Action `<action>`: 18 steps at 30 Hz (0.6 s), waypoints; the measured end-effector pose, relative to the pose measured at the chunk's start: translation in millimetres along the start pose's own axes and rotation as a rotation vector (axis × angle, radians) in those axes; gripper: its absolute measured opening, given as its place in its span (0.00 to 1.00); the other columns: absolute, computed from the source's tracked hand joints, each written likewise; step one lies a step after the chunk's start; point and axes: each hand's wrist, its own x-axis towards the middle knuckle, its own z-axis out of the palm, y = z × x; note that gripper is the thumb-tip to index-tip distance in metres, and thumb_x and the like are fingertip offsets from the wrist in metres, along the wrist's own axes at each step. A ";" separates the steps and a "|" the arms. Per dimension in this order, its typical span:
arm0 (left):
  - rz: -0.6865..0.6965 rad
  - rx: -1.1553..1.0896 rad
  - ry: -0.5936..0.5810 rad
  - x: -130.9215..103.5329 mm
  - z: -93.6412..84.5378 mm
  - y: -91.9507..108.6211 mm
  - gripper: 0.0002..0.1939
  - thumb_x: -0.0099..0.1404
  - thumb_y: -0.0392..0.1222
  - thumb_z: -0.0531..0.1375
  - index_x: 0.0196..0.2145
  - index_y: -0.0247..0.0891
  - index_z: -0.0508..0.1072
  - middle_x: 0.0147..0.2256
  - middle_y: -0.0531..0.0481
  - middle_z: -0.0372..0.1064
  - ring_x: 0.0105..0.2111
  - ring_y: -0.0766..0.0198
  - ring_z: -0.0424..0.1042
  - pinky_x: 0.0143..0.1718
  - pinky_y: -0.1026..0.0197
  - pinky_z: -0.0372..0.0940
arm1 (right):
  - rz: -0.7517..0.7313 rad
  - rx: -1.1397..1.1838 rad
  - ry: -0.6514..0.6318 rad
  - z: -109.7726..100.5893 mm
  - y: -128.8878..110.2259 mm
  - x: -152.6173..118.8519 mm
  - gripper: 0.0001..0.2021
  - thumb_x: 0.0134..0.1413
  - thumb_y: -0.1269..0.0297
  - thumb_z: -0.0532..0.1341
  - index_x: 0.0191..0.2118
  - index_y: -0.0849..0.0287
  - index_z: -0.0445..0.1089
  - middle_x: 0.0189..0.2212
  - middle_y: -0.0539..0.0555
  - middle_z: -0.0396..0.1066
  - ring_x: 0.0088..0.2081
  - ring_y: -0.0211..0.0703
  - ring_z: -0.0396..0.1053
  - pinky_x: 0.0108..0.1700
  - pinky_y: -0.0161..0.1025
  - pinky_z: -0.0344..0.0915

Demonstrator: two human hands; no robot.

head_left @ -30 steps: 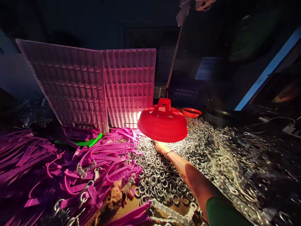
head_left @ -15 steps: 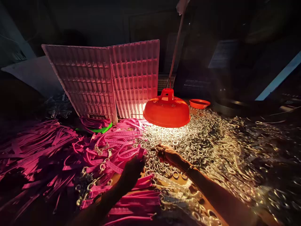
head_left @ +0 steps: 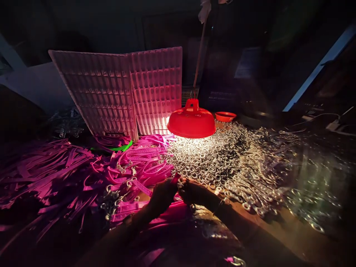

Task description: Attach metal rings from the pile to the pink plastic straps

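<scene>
My left hand [head_left: 163,193] is closed on a pink strap [head_left: 176,178], whose end sticks up past the fingers. Right beside it my right hand [head_left: 194,192] is closed too, its fingertips meeting the strap end; what they pinch is small and in shadow. Beyond the hands spreads a heap of metal rings [head_left: 200,163]. More pink straps [head_left: 150,159] lie in a tangle to the left, with several metal snap hooks [head_left: 111,202] among them. Below my hands a bundle of straps is mostly lost in shadow.
A red lamp [head_left: 191,122] hangs low over the rings on a cord. Behind it stand two ribbed panels [head_left: 155,92]. A red dish [head_left: 226,116] sits at the back. Linked metal pieces [head_left: 258,181] cover the right side, and a green strip [head_left: 124,147] lies by the panels.
My right hand has come back from the ring heap to meet my left hand at the strap end. The view has shifted a little, so the lamp appears farther left and higher.
</scene>
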 end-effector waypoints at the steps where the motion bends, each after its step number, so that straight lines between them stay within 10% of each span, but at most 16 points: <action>1: -0.046 -0.054 0.024 0.8 0.4 -1.8 0.14 0.61 0.48 0.51 0.25 0.36 0.66 0.19 0.55 0.59 0.19 0.70 0.59 0.21 0.67 0.53 | 0.019 0.064 0.026 3.6 -0.2 -0.3 0.14 0.45 0.57 0.62 0.27 0.58 0.56 0.16 0.44 0.59 0.15 0.30 0.55 0.17 0.28 0.53; 5: -0.104 -0.332 0.097 8.2 2.2 -9.3 0.10 0.55 0.44 0.55 0.22 0.37 0.61 0.17 0.59 0.50 0.17 0.73 0.51 0.19 0.67 0.49 | -0.087 0.180 0.197 15.8 -2.2 -3.0 0.22 0.38 0.50 0.67 0.30 0.57 0.55 0.20 0.44 0.61 0.20 0.33 0.62 0.21 0.31 0.61; 10: -0.044 -0.495 0.020 14.1 4.8 -10.4 0.13 0.54 0.46 0.59 0.21 0.35 0.61 0.17 0.60 0.49 0.18 0.75 0.47 0.19 0.68 0.46 | -0.264 -0.258 0.352 23.9 -1.8 -7.7 0.26 0.41 0.39 0.62 0.30 0.60 0.60 0.22 0.46 0.61 0.18 0.31 0.58 0.18 0.31 0.57; 18: -0.182 -0.498 -0.078 36.2 -1.9 -9.9 0.15 0.51 0.49 0.58 0.17 0.36 0.62 0.13 0.57 0.57 0.13 0.74 0.52 0.16 0.66 0.47 | -0.539 -0.741 0.409 17.2 1.5 10.3 0.16 0.59 0.54 0.49 0.25 0.59 0.57 0.18 0.47 0.55 0.20 0.33 0.54 0.21 0.31 0.53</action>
